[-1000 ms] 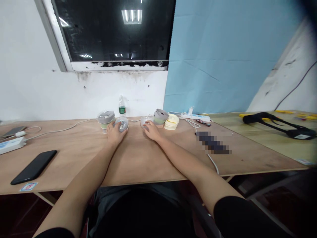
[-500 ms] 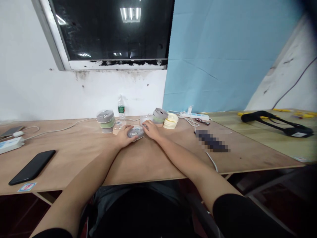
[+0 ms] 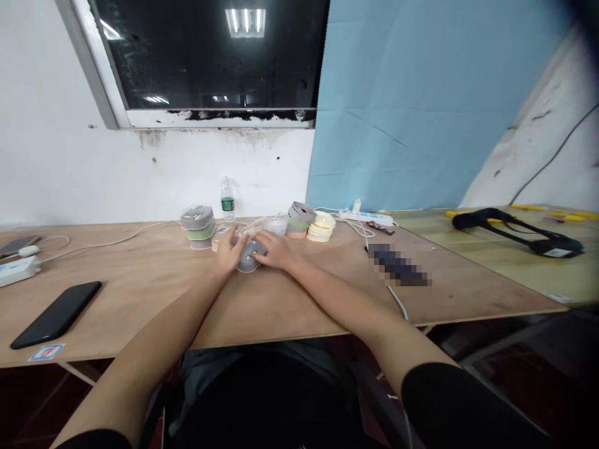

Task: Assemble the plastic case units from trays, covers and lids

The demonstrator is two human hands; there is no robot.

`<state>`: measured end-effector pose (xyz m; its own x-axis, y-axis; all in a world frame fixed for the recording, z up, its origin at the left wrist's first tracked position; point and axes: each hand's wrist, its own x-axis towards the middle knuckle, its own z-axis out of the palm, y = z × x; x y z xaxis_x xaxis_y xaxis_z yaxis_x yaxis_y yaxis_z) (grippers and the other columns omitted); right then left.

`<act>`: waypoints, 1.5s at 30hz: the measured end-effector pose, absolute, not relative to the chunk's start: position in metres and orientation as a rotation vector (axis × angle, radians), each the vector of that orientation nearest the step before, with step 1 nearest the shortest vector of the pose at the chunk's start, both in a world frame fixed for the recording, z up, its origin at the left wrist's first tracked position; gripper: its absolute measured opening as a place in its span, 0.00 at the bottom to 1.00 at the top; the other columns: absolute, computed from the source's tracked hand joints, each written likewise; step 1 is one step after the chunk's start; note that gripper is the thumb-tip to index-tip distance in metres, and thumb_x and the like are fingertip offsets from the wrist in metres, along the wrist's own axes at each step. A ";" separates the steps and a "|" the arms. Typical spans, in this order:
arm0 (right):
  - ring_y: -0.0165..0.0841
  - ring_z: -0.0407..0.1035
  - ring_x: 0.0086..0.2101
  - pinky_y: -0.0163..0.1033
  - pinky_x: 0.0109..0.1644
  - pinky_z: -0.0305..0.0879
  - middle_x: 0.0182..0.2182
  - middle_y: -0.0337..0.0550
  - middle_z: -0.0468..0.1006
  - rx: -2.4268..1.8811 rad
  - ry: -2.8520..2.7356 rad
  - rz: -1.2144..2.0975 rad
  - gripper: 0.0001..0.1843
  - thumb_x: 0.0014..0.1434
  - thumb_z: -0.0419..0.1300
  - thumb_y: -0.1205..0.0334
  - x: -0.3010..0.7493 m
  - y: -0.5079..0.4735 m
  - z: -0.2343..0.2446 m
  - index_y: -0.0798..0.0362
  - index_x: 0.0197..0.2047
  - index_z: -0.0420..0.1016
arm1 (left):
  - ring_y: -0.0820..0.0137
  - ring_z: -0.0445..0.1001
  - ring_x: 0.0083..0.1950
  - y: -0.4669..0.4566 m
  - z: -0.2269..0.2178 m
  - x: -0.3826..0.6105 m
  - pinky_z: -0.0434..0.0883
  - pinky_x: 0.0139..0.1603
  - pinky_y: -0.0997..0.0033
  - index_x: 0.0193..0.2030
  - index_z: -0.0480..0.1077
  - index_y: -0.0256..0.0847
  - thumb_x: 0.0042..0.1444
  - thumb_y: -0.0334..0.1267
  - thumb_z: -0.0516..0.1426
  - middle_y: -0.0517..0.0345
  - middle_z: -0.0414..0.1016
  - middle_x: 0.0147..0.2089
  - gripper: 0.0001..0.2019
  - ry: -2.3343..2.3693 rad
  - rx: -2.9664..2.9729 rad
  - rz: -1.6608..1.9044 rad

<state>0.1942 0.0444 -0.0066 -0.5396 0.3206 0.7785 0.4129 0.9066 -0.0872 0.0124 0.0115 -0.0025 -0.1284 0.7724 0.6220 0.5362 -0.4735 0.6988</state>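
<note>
A round grey roll point(image 3: 249, 260), like tape or ribbon, lies low on the wooden table in front of me. My left hand point(image 3: 229, 254) grips its left side. On the upper right side, my right hand point(image 3: 275, 251) has its fingers curled over the top. Clear plastic wrap point(image 3: 276, 225) lies just behind my hands. A peach-coloured roll point(image 3: 219, 236) is partly hidden behind my left hand.
At the left stands a stack of grey and green rolls point(image 3: 198, 226), with a plastic bottle point(image 3: 227, 202) behind. Further right are another grey-topped stack point(image 3: 300, 220) and cream-coloured rolls point(image 3: 321, 227). A black phone point(image 3: 57, 315) lies near the front left edge; cables cross the table.
My right hand has moved left onto the grey roll, away from the plastic wrap. The roll has shifted slightly left and toward me, and my left hand has turned more upright beside it.
</note>
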 end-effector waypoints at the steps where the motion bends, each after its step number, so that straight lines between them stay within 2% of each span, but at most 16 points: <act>1: 0.43 0.65 0.50 0.50 0.55 0.65 0.49 0.52 0.71 -0.481 -2.207 -0.141 0.24 0.57 0.60 0.51 0.189 0.041 -0.008 0.52 0.54 0.69 | 0.57 0.64 0.65 0.010 -0.003 0.015 0.61 0.65 0.55 0.64 0.62 0.37 0.61 0.57 0.50 0.43 0.66 0.64 0.32 1.418 1.952 1.616; 4: 0.45 0.62 0.53 0.52 0.58 0.63 0.52 0.55 0.67 -0.431 -2.174 -0.177 0.26 0.57 0.59 0.52 0.179 0.036 -0.009 0.53 0.57 0.67 | 0.60 0.62 0.66 0.004 -0.004 0.022 0.62 0.65 0.57 0.67 0.57 0.39 0.63 0.57 0.46 0.47 0.63 0.66 0.31 1.219 2.100 1.541; 7: 0.44 0.62 0.53 0.50 0.58 0.63 0.52 0.54 0.68 -0.457 -2.116 -0.168 0.21 0.61 0.55 0.54 0.179 0.034 -0.008 0.52 0.54 0.69 | 0.59 0.62 0.66 -0.002 -0.001 0.023 0.62 0.65 0.56 0.68 0.55 0.40 0.62 0.56 0.47 0.47 0.62 0.67 0.32 1.067 2.245 1.453; 9: 0.41 0.65 0.50 0.48 0.56 0.65 0.48 0.52 0.70 -0.512 -2.106 -0.135 0.15 0.64 0.52 0.55 0.183 0.036 -0.006 0.51 0.50 0.71 | 0.57 0.61 0.67 -0.005 0.000 0.022 0.62 0.65 0.55 0.69 0.52 0.40 0.61 0.56 0.49 0.46 0.60 0.68 0.34 1.004 2.337 1.361; 12: 0.38 0.67 0.44 0.45 0.52 0.66 0.42 0.49 0.73 -0.604 -2.017 -0.070 0.14 0.67 0.47 0.58 0.189 0.043 -0.005 0.51 0.46 0.72 | 0.54 0.59 0.68 -0.006 0.000 0.021 0.59 0.66 0.51 0.71 0.47 0.37 0.60 0.56 0.52 0.42 0.56 0.69 0.38 1.073 2.444 1.255; 14: 0.38 0.67 0.44 0.44 0.52 0.65 0.40 0.48 0.73 -0.652 -1.916 -0.044 0.14 0.67 0.47 0.59 0.194 0.050 -0.005 0.51 0.46 0.72 | 0.52 0.59 0.68 -0.005 -0.003 0.021 0.58 0.67 0.49 0.70 0.49 0.35 0.58 0.57 0.53 0.40 0.57 0.69 0.39 1.178 2.514 1.183; 19: 0.39 0.66 0.45 0.45 0.54 0.64 0.43 0.49 0.70 -0.774 -1.800 -0.058 0.16 0.66 0.47 0.63 0.216 0.076 -0.007 0.51 0.49 0.73 | 0.48 0.62 0.65 0.002 -0.011 0.018 0.59 0.65 0.46 0.62 0.63 0.35 0.55 0.58 0.56 0.39 0.64 0.64 0.35 1.352 2.631 1.004; 23: 0.40 0.66 0.47 0.47 0.56 0.63 0.45 0.51 0.69 -0.903 -1.745 -0.071 0.18 0.64 0.47 0.66 0.238 0.095 -0.012 0.53 0.50 0.75 | 0.49 0.66 0.61 0.006 -0.013 0.013 0.62 0.63 0.46 0.59 0.67 0.37 0.55 0.58 0.55 0.40 0.67 0.60 0.32 1.434 2.632 0.936; 30: 0.42 0.61 0.57 0.49 0.63 0.59 0.58 0.52 0.64 -1.116 -1.767 -0.089 0.24 0.60 0.50 0.67 0.247 0.105 -0.017 0.54 0.59 0.70 | 0.52 0.64 0.63 0.003 -0.011 0.014 0.60 0.65 0.52 0.61 0.66 0.38 0.55 0.58 0.54 0.42 0.66 0.61 0.33 1.491 2.636 0.803; 33: 0.43 0.57 0.61 0.49 0.66 0.54 0.62 0.51 0.61 -1.139 -1.839 -0.112 0.27 0.58 0.52 0.66 0.243 0.105 -0.018 0.54 0.61 0.67 | 0.50 0.63 0.64 0.002 -0.010 0.014 0.59 0.64 0.50 0.60 0.67 0.41 0.54 0.58 0.55 0.43 0.66 0.62 0.31 1.603 2.593 0.769; 36: 0.45 0.55 0.62 0.50 0.67 0.52 0.65 0.52 0.57 -1.191 -1.889 -0.126 0.31 0.56 0.55 0.65 0.240 0.107 -0.021 0.55 0.64 0.64 | 0.47 0.62 0.64 0.003 -0.011 0.012 0.59 0.63 0.48 0.61 0.66 0.41 0.52 0.62 0.55 0.41 0.65 0.62 0.35 1.690 2.517 0.743; 40: 0.46 0.51 0.64 0.51 0.67 0.51 0.66 0.53 0.53 -1.229 -1.931 -0.117 0.35 0.56 0.56 0.64 0.239 0.107 -0.025 0.56 0.67 0.59 | 0.47 0.65 0.61 0.006 -0.015 0.007 0.63 0.59 0.52 0.64 0.61 0.40 0.47 0.66 0.57 0.39 0.64 0.63 0.43 1.653 2.456 0.765; 45: 0.44 0.52 0.64 0.50 0.64 0.57 0.68 0.49 0.52 -1.192 -1.934 -0.097 0.35 0.56 0.56 0.65 0.237 0.098 -0.019 0.53 0.67 0.58 | 0.50 0.67 0.59 0.009 -0.018 0.007 0.64 0.59 0.53 0.61 0.65 0.40 0.51 0.62 0.57 0.41 0.68 0.59 0.36 1.579 2.417 0.960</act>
